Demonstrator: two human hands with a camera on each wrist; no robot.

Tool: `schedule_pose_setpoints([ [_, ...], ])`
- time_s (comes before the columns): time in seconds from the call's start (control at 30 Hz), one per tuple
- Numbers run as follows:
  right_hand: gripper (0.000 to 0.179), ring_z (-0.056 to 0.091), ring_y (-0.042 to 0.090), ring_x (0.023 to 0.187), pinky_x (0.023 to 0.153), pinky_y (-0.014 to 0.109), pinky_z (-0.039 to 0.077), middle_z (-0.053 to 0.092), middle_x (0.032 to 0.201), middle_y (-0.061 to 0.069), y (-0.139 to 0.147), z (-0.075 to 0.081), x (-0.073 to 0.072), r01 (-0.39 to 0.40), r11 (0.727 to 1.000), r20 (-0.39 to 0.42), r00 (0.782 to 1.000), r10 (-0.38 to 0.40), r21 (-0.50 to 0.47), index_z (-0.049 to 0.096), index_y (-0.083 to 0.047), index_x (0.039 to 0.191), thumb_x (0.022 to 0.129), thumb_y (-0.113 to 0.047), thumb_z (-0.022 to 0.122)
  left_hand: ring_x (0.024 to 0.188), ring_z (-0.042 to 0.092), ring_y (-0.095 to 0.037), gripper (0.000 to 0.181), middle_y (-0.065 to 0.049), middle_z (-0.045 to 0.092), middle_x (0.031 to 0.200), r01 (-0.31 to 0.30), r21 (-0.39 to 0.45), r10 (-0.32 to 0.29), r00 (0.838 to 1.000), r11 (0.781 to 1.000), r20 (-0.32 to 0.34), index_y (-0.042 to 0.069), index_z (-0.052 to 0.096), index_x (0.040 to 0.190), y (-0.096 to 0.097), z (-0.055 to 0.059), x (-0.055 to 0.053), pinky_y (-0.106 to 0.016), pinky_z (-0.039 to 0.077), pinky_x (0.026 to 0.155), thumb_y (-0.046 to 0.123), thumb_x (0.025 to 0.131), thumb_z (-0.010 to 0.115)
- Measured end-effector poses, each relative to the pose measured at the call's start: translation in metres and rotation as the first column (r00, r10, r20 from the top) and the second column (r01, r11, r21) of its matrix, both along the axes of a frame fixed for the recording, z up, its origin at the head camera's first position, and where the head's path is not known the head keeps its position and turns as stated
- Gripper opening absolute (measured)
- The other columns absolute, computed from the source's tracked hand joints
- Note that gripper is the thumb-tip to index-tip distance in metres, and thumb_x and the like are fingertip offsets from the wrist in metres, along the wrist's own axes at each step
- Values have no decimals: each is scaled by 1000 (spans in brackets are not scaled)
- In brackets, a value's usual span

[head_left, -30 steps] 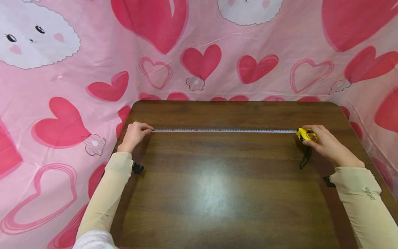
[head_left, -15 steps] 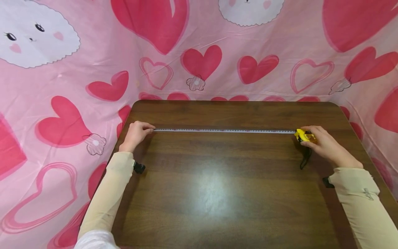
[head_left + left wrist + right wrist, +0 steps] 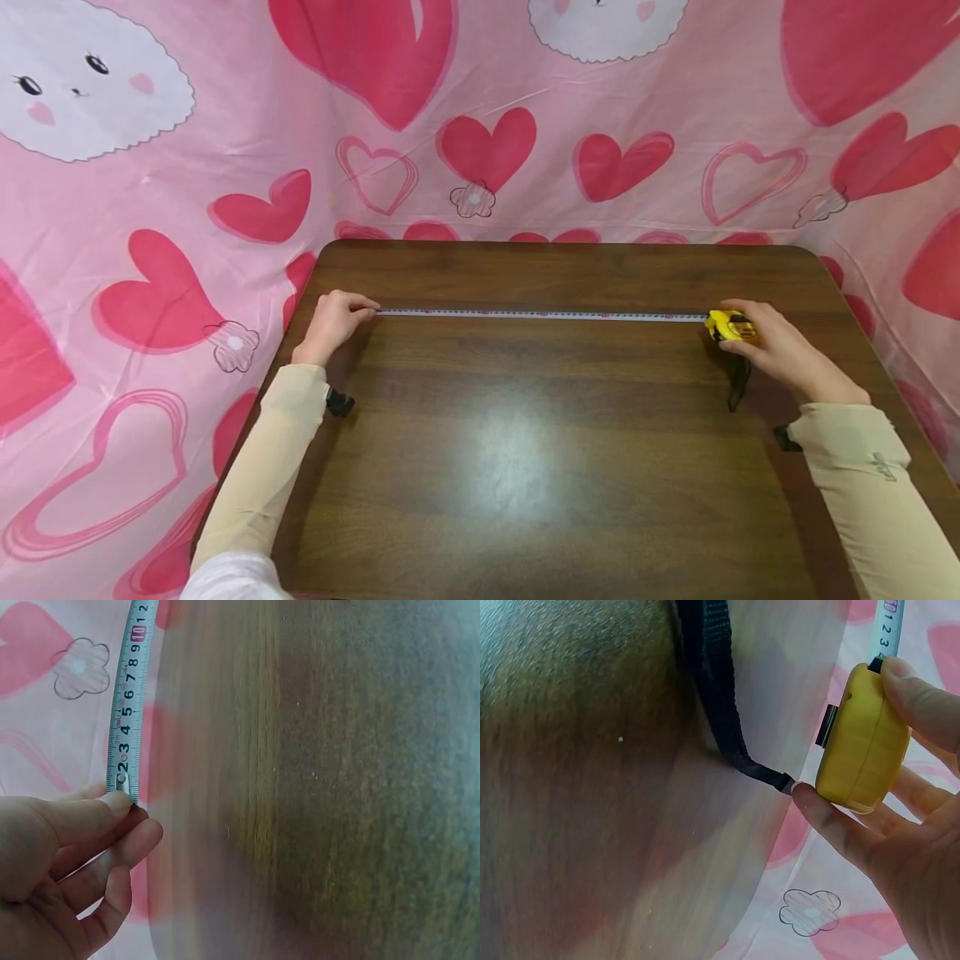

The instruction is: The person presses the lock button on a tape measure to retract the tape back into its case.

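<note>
A tape measure [image 3: 731,326] with a yellow case is held by my right hand [image 3: 787,350] near the right side of the table. In the right wrist view the thumb lies by the mouth of the yellow case [image 3: 862,739], with the other fingers around its far side. A black wrist strap [image 3: 720,697] hangs from the case. The white blade [image 3: 525,315] stretches straight across to the left, where my left hand [image 3: 333,325] pinches its end between thumb and fingers. Close up in the left wrist view, numbers show along the blade [image 3: 129,697], the low ones nearest the thumb.
Beneath both hands is a brown wood-grain table [image 3: 510,450] with rounded far corners. Pink cloth [image 3: 615,92] printed with hearts hangs behind it and along both sides. A black wrist camera [image 3: 340,403] sits at the left cuff.
Both hands have shifted slightly toward each other, the left one to the right and the right one to the left. The exposed blade between them is a little shorter.
</note>
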State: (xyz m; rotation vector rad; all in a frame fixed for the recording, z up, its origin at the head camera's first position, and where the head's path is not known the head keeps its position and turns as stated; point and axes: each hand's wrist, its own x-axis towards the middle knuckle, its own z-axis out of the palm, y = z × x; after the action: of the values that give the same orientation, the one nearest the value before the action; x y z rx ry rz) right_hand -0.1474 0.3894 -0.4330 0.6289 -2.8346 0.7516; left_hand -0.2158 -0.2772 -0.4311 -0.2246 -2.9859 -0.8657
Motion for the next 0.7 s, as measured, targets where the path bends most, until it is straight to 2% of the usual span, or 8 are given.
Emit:
schedule_pose_setpoints([
  [0.13, 61, 44, 39, 101, 83, 50, 32, 52, 112, 24, -3, 1, 0, -21, 1000, -16, 1000, 21, 2, 47, 3, 126, 73, 1, 76, 92, 60, -26, 14, -10, 70, 101, 2, 7, -2, 1000, 1000, 8, 13, 75, 98, 3, 0, 1, -43, 48, 79, 17, 87, 67],
  [0.4, 58, 43, 40, 104, 82, 55, 34, 50, 116, 25, -7, 1, -2, -9, 1000, 38, 999, 9, 1, 47, 3, 128, 76, -1, 74, 91, 60, -26, 15, -11, 70, 102, -2, 12, 2, 1000, 1000, 18, 13, 75, 99, 5, -3, -1, -42, 48, 78, 17, 88, 67],
  [0.7, 59, 44, 38, 105, 82, 56, 35, 51, 116, 23, -9, -1, -5, -23, 1000, 35, 999, 23, -3, 49, -1, 128, 76, -2, 75, 87, 59, -24, 14, -9, 71, 98, 2, 23, -2, 1000, 1000, 8, 14, 76, 98, 9, -5, -1, -39, 48, 75, 17, 87, 68],
])
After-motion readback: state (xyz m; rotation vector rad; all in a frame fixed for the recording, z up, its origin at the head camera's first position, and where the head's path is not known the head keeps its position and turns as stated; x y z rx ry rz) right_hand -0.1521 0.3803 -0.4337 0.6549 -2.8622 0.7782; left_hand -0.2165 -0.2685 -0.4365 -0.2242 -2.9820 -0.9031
